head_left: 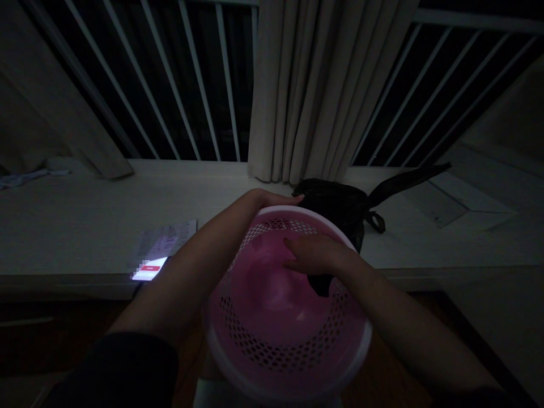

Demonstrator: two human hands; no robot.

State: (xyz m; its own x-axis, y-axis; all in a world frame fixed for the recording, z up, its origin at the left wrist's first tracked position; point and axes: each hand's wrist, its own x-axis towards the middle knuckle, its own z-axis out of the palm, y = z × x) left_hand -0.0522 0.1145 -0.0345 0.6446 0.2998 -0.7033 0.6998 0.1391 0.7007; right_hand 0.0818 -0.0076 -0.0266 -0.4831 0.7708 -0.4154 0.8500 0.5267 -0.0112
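Observation:
A pink plastic basket with a perforated wall and a pale rim stands in front of me, tilted toward me. My left hand lies over its far rim, fingers stretched along the edge. My right hand reaches down inside the basket with its fingers closed on a small dark item; what that item is I cannot make out in the dim light.
A white window ledge runs across. On it lie a lit phone, a paper sheet and a black bag with a strap. A beige curtain hangs over barred windows. Folded papers lie at the right.

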